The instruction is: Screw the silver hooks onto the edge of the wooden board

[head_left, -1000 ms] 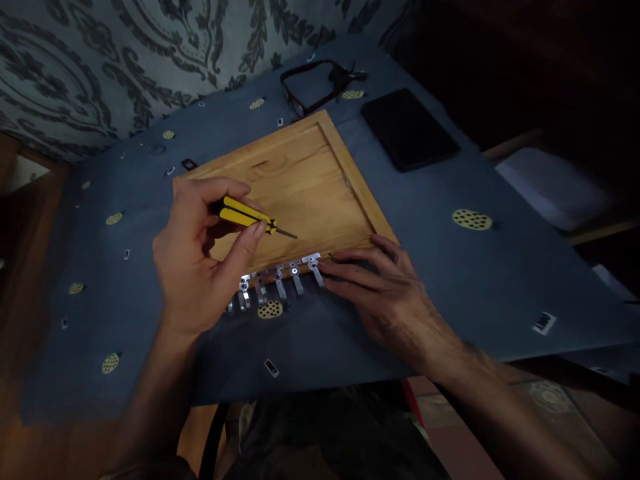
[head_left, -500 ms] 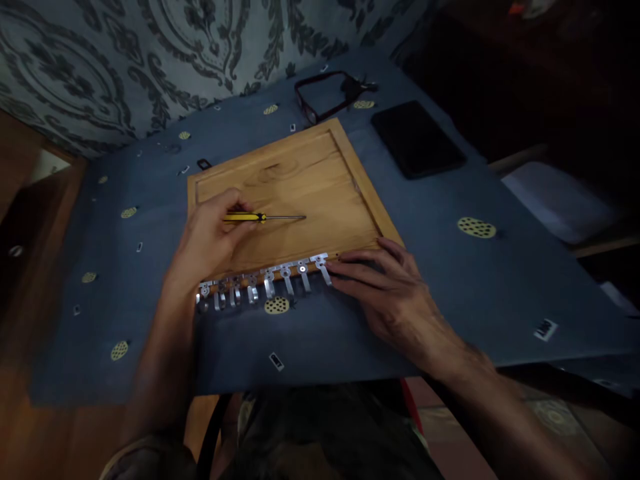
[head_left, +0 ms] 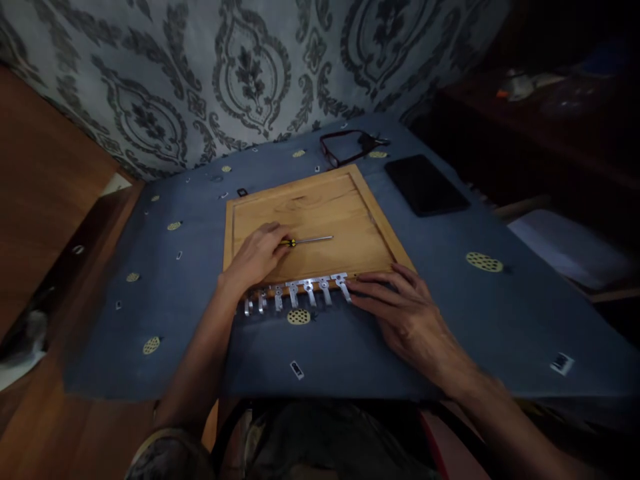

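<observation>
My left hand (head_left: 257, 255) is closed over the handle of a yellow-and-black screwdriver (head_left: 313, 240). Most of the handle is hidden by the fingers, and the metal shaft points right across a framed wooden board (head_left: 320, 207). Along the board's near edge runs a metal strip with several silver hooks (head_left: 309, 290) that stick out over that edge. My right hand (head_left: 407, 310) lies with outstretched fingers at the board's near right corner. Its fingertips are beside the rightmost hook; whether they press on it I cannot tell.
A blue cloth with pineapple prints covers the table (head_left: 170, 287). Behind the board lie dark-framed glasses (head_left: 345, 148), a dark bunch that looks like keys (head_left: 370, 141) and a small black piece (head_left: 243, 192). A black tablet (head_left: 425, 185) is at right, a patterned wall (head_left: 250, 73) behind.
The view has tilted upward, so things appear lower. My left hand and the screwdriver have shifted slightly right over the board, and the fingers cover more of the handle. My right hand stays at the corner.
</observation>
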Motion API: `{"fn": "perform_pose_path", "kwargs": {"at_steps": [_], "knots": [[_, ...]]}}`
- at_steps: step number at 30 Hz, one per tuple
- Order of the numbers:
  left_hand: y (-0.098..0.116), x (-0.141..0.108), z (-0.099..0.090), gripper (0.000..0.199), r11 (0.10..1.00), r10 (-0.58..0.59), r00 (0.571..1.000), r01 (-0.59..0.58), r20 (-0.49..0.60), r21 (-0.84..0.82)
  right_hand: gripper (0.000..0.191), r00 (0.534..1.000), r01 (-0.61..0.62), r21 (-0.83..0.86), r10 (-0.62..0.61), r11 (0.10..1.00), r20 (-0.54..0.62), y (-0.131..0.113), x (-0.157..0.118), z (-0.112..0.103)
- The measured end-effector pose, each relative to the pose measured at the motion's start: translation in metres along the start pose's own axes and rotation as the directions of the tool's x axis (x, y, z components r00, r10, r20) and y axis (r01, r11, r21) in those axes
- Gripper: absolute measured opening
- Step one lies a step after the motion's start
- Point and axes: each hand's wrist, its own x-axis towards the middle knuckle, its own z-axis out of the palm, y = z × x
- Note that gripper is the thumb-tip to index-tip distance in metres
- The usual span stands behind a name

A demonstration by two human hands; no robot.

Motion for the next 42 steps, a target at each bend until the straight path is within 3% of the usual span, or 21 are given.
{"fn": "perform_pose_path", "kwargs": {"at_steps": [7,11,14,20,37,42], "knots": [[0.045,-0.021,-0.012,0.012,0.996,0.086,0.993,-0.088,-0.087,-0.023,0.040,0.999,-0.035,-0.016,0.035,0.999,0.034,-0.005,0.002,-0.002],[0.075,-0.032,-0.002,0.031,0.984,0.175,0.984,-0.175,-0.032,-0.011,0.037,0.998,-0.054,-0.024,0.055,0.998,0.031,-0.007,0.001,-0.002],[0.086,-0.034,0.010,0.042,0.980,0.188,0.982,-0.188,0.007,0.065,0.033,0.998,-0.045,-0.017,0.046,0.999,0.040,-0.008,0.001,-0.002],[0.089,-0.026,0.018,0.043,0.976,0.180,0.983,-0.181,0.020,0.118,0.033,0.997,-0.069,-0.002,0.069,0.998,0.039,-0.008,0.000,-0.002],[0.092,-0.024,0.023,0.033,0.994,0.106,0.992,-0.107,0.072,0.010,0.040,0.984,-0.137,0.026,0.134,0.990,0.116,-0.014,0.001,-0.009],[0.092,-0.023,0.023,0.032,0.996,0.091,0.993,-0.089,0.071,-0.025,0.034,0.985,-0.143,0.064,0.135,0.988,0.109,-0.015,0.003,-0.011]]}}
